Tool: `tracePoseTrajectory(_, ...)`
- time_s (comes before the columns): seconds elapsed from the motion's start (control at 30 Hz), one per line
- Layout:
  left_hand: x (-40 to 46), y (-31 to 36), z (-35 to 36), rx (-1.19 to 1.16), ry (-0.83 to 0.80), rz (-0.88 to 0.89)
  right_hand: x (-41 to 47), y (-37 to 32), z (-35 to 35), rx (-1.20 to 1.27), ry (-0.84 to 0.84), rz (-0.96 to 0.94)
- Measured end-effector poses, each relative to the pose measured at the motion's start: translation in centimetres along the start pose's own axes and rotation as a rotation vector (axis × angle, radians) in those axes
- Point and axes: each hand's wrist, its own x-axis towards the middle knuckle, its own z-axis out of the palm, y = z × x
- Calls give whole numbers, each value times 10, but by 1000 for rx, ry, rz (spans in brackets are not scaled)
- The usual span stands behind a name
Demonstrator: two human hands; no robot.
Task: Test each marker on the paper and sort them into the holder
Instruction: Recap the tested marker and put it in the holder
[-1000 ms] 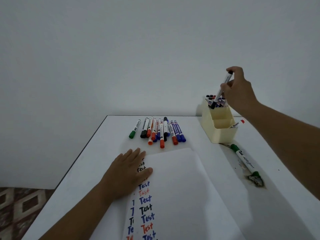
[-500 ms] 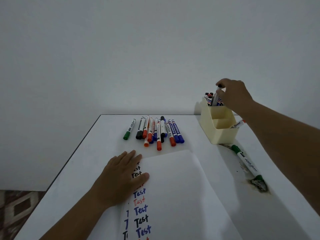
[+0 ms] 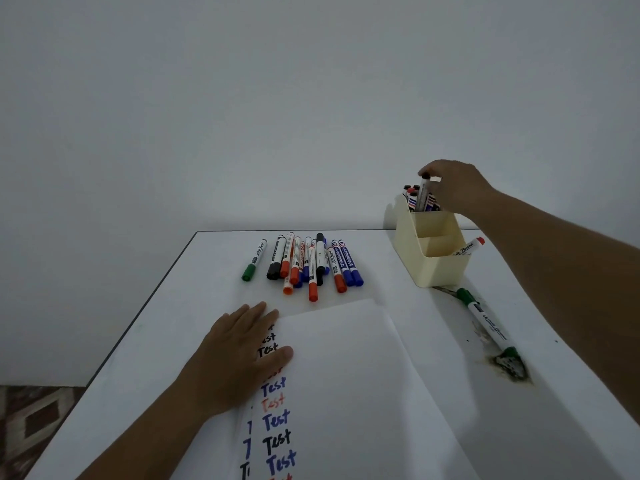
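Observation:
My right hand pinches the top of a black-capped marker that stands upright in the back compartment of the cream holder, among several other markers there. My left hand lies flat on the left edge of the white paper, which carries a column of the word "Test" in black, blue and red. A pile of several markers in black, orange and blue lies beyond the paper, and a green marker lies apart at its left.
A red-capped marker leans out of the holder's front right side. A long green marker lies on the white table right of the paper, ending at a dark stain. Patterned floor shows at the lower left.
My right hand lowered the black marker from above the holder down into its back compartment. My left hand has stayed flat on the paper.

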Motion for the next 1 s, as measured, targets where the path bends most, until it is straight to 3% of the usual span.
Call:
tracePoseTrajectory(0.3, 3, -1, 2, -6, -1, -16, 5, 1, -24, 143, 168, -42)
tracePoseTrajectory(0.43, 3, 1, 0, 2, -2, -24, 0, 7, -8, 124, 41, -19)
tracePoseTrajectory(0.67, 3, 0, -1, -5, -15, -28, -8, 6, 7, 42, 55, -60)
tracePoseTrajectory(1.0, 1, 3, -3, -19, -14, -25, -14, -1, -28, 293, 336, -73)
